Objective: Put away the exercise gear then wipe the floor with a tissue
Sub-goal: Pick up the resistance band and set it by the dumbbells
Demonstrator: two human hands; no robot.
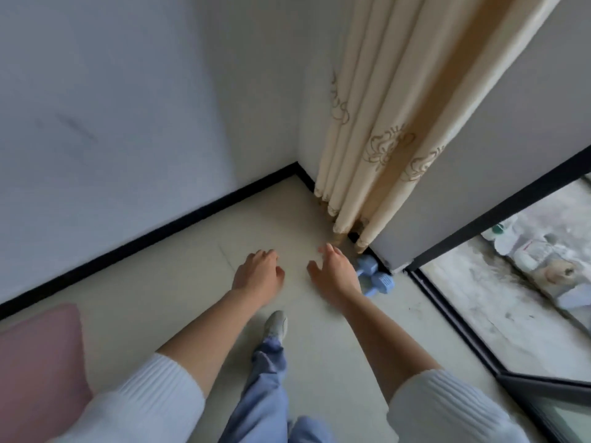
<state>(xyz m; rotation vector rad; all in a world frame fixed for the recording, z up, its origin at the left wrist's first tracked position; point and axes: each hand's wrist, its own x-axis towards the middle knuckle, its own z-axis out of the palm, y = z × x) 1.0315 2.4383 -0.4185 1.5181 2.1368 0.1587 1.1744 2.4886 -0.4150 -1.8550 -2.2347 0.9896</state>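
- Where the pale floor ran into the room's corner, held out two bare hands above it, both empty.
- Left hand: palm down, fingers loosely curled under, gripping nothing.
- Right hand: palm down, fingers spread and slack, thumb out to the side, gripping nothing.
- Just beyond the right hand, near the floor's right edge: two light blue dumbbells, lying side by side on the floor, touching or nearly so, partly hidden behind the wrist.
- Set against the foot of the wall end beside the sliding door track, below the hem of the cream curtain.
- Hung to the floor in folds along the right wall, with a brown embroidered pattern.
- Along the floor's far and left edges: a black skirting strip under the white wall.
- At the floor's near left corner: a pink mat, partly out of view.
- Below the hands: a pale shoe flat on the floor, blue trousers above it.
- White ribbed sleeves pushed up both forearms.
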